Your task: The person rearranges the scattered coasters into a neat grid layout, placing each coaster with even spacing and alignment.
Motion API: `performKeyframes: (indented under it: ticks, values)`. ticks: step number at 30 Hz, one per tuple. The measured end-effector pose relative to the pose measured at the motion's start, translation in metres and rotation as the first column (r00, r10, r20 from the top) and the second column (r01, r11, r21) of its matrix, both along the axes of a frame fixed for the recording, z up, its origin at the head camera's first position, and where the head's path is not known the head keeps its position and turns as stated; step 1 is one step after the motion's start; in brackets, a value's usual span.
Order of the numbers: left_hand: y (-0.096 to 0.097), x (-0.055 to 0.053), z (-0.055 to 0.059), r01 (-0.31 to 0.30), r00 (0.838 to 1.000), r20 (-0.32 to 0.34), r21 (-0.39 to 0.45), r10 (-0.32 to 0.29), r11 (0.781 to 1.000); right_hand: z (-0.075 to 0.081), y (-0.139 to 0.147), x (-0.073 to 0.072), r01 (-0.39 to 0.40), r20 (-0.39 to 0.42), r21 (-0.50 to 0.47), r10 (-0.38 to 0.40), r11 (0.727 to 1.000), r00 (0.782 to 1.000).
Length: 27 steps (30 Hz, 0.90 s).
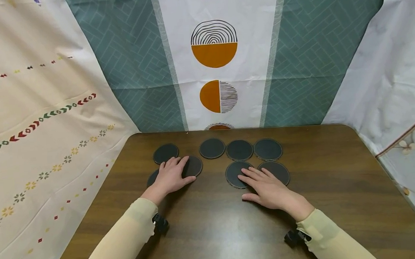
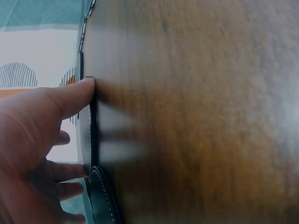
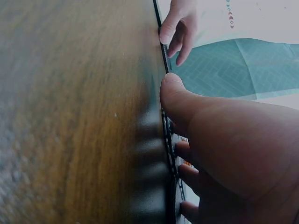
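Note:
Several round black coasters with stitched edges lie flat on the wooden table. My left hand (image 1: 171,176) spreads over the left ones, its index finger and thumb at the edge of one coaster (image 1: 195,167). Under that hand a second coaster (image 1: 152,178) is partly hidden, and a third coaster (image 1: 165,151) lies just beyond the fingertips. The left wrist view shows the left thumb (image 2: 77,95) at a coaster's edge. My right hand (image 1: 269,189) lies with relaxed fingers over two front coasters, the near-left coaster (image 1: 235,173) and the near-right coaster (image 1: 278,172), partly covering both.
Behind the right hand a row of coasters holds one at left (image 1: 212,148), one in the middle (image 1: 239,149) and one at right (image 1: 268,149). The brown table (image 1: 207,226) ends at a patterned cloth (image 1: 221,72) behind. More cloth hangs at both sides.

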<state>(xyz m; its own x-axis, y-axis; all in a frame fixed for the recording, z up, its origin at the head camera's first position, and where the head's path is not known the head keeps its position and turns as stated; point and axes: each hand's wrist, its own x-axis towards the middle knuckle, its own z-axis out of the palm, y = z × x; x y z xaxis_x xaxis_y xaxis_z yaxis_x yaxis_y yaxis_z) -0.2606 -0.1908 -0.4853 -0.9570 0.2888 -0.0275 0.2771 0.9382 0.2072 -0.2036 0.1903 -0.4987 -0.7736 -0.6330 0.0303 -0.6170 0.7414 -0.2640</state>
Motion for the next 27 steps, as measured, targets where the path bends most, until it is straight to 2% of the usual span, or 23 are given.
performKeyframes:
  ticks: [7, 14, 23, 27]
  values:
    - [-0.0001, -0.0014, 0.0008, 0.004, 1.0, 0.011, 0.003, -0.004, 1.0, 0.0004, -0.0014, 0.0012, -0.008, 0.007, -0.015, 0.008, 1.0, 1.0]
    - [0.002, -0.0055, 0.0018, 0.02, 1.0, -0.011, -0.001, -0.02, 1.0, -0.005, -0.0003, 0.0012, -0.012, -0.008, -0.058, 0.011, 0.998, 1.0]
    - [0.0041, -0.0082, 0.002, 0.032, 0.998, -0.048, 0.006, -0.032, 0.999, -0.0029, -0.0014, 0.0018, 0.002, 0.003, -0.023, -0.002, 1.0, 1.0]
    - [0.0065, -0.0041, 0.0052, 0.031, 0.998, -0.054, 0.009, -0.03, 0.999, -0.0002, -0.0019, 0.0006, -0.001, 0.007, -0.013, 0.001, 1.0, 1.0]
